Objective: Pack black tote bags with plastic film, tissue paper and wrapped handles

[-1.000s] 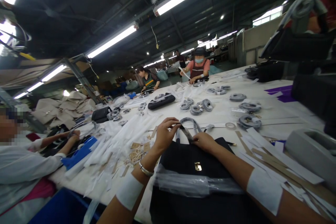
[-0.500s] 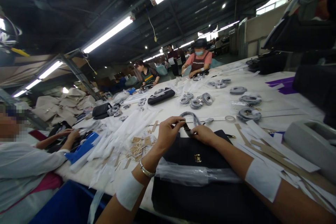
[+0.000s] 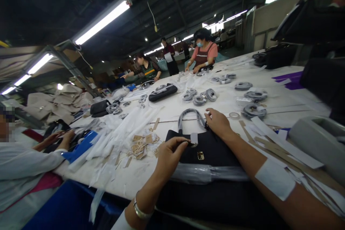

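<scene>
A black handbag (image 3: 185, 153) lies in front of me, a gold clasp plate (image 3: 201, 155) on its front. Its arched handle (image 3: 193, 110) stands up, covered in clear wrap. Between thumb and fingers, my left hand (image 3: 170, 154) pinches the end of a short black strap (image 3: 191, 143) above the clasp. A pale grey wrapping piece (image 3: 194, 138) sits on that strap. My right hand (image 3: 219, 124) is beside the handle's right end, fingers loosely bent and apart, with nothing seen in them. Clear plastic wrap (image 3: 194, 173) runs across the bag's lower front.
Paper tags with strings (image 3: 142, 145) and plastic strips (image 3: 107, 140) lie left on the white table (image 3: 118, 183). Wrapped coiled straps (image 3: 199, 100) and another black bag (image 3: 163, 92) are further back. Card strips (image 3: 277, 145) lie right. Co-workers stand around the table.
My hands have parted: the left moved down toward the clasp with the strap end, the right let go and shifted up to the handle's right side. The handle now shows fully.
</scene>
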The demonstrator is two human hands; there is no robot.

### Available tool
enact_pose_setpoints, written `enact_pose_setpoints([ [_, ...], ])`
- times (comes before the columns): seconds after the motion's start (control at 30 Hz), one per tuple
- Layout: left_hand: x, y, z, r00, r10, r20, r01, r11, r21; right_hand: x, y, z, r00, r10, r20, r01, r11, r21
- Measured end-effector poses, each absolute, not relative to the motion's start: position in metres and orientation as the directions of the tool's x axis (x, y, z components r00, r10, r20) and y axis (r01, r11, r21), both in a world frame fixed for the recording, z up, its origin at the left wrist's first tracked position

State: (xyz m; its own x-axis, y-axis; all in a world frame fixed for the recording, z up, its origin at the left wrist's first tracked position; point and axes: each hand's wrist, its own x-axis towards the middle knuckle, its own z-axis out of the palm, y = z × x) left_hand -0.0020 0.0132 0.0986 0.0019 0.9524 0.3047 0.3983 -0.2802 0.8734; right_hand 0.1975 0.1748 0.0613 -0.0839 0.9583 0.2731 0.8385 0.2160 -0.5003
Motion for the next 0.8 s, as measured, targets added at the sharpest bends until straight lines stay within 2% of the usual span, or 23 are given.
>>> enact_pose_setpoints([
  [0.07, -0.005, 0.018, 0.099, -0.036, 0.947, 0.319, 0.348, -0.287, 0.892, 0.199, 0.176, 0.058, -0.008, 0.990, 0.144, 0.879, 0.076, -0.471],
  [0.17, -0.008, 0.025, 0.101, -0.055, 0.939, 0.339, 0.309, -0.307, 0.900, 0.197, 0.180, 0.048, -0.037, 0.998, 0.054, 0.886, 0.058, -0.460],
  [0.37, -0.023, 0.063, 0.111, -0.149, 0.917, 0.370, 0.207, -0.336, 0.919, 0.189, 0.186, 0.040, -0.165, 0.971, 0.174, 0.782, 0.236, -0.577],
  [0.47, -0.037, 0.101, 0.115, -0.245, 0.902, 0.355, 0.056, -0.352, 0.934, 0.186, 0.185, 0.045, -0.174, 0.947, 0.270, 0.611, 0.318, -0.725],
  [0.57, -0.044, 0.133, 0.113, -0.289, 0.908, 0.304, -0.015, -0.322, 0.947, 0.186, 0.182, 0.048, -0.199, 0.937, 0.287, 0.407, 0.345, -0.846],
  [0.73, -0.034, 0.147, 0.095, -0.169, 0.931, 0.325, 0.149, -0.301, 0.942, 0.191, 0.187, 0.044, -0.270, 0.914, 0.304, 0.462, 0.400, -0.791],
  [0.8, -0.026, 0.143, 0.084, 0.039, 0.928, 0.371, 0.348, -0.360, 0.865, 0.191, 0.189, 0.042, -0.262, 0.906, 0.332, 0.500, 0.422, -0.756],
])
